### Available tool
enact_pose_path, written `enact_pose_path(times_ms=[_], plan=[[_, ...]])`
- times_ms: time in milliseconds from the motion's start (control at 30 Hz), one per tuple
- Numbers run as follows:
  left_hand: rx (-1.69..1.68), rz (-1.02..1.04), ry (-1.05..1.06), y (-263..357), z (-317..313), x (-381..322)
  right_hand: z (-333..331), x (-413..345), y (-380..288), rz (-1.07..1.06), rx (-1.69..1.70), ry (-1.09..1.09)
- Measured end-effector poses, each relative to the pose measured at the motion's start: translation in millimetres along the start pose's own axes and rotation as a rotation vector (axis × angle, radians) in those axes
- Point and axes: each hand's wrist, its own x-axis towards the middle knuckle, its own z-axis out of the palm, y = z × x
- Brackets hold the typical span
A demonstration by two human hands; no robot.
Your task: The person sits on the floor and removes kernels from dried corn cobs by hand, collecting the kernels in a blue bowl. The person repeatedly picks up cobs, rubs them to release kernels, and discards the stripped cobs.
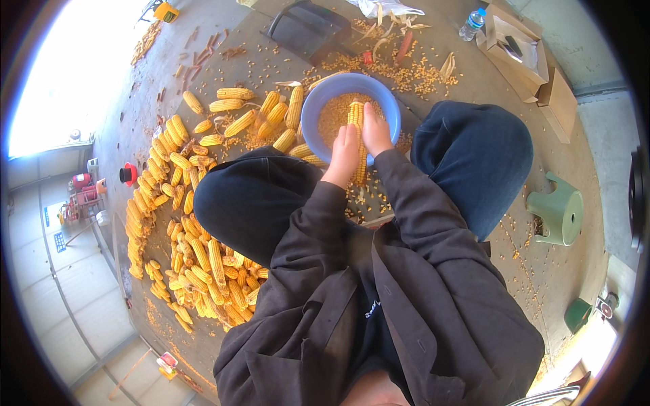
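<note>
Both of my hands hold one yellow ear of corn over the near part of a blue plastic basin. My left hand lies against the ear's left side, and my right hand is against its right side near the far end. The ear's near end hangs past the basin's rim. Loose corn kernels cover the bottom of the basin. Several more ears lie on the floor just left of the basin. Parts of my palms and fingertips are hidden.
A large pile of corn ears spreads left of my knee. Beyond the basin are scattered kernels, a dark plastic container and corn husks. A water bottle and open cardboard boxes stand at far right, a green plastic stool nearer.
</note>
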Motion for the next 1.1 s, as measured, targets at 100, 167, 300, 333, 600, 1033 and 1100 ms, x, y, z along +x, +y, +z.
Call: enact_pose_path(times_ms=[100, 167, 300, 333, 600, 1033, 1100], plan=[[-0.236, -0.120, -0.011, -10, -6, 6, -1, 11, 2, 0.057, -0.060, -0.145], [-0.271, -0.298, -0.050, 25, -6, -1, -10, 25, 7, 0.128, -0.060, -0.226], [-0.266, -0.411, 0.035, 34, -9, -3, -9, 40, 28, 0.060, -0.045, -0.153], [-0.297, -0.421, 0.036, 31, -11, -3, -10, 38, 26, 0.093, -0.032, -0.170], [-0.438, -0.348, -0.047, 34, -11, 0, -20, 34, 12, 0.427, 0.431, -0.376], [-0.391, -0.455, 0.044, 12, -20, 12, -22, 14, -6, 0.352, 0.594, -0.893], [-0.610, -0.463, -0.005, 20, -26, 10, -20, 19, 9, 0.388, 0.681, -0.819]])
